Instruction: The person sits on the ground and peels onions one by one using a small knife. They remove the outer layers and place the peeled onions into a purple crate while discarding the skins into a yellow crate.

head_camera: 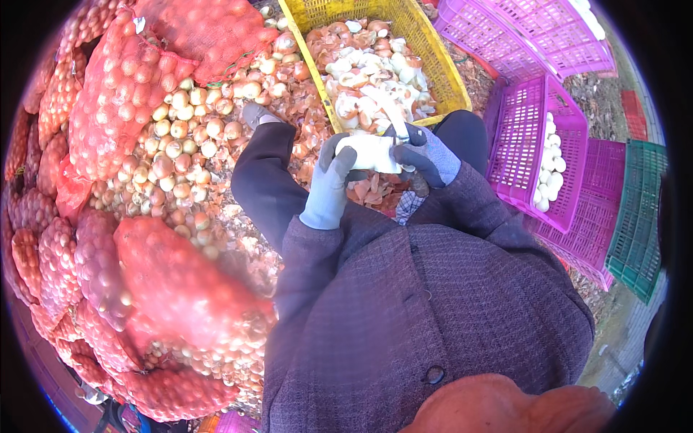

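My left hand [334, 172], in a grey-blue coated work glove, is closed around the left side of a white peeled onion [369, 152]. At the onion's right side is my right hand [423, 156], gloved alike, its fingers closed around a tool with a pale, curved blade or strip [389, 108] that rises above the onion; its exact kind cannot be told. Just beyond both hands, a yellow plastic crate [459, 92] holds onion skins and white peelings [373, 76].
Unpeeled onions [178, 130] lie loose on the left among dry skins, beside red mesh sacks of onions [119, 92]. On the right, a purple crate [576, 157] holds peeled onions [551, 173]; more purple crates [590, 189] and a green crate [639, 216] stand around it.
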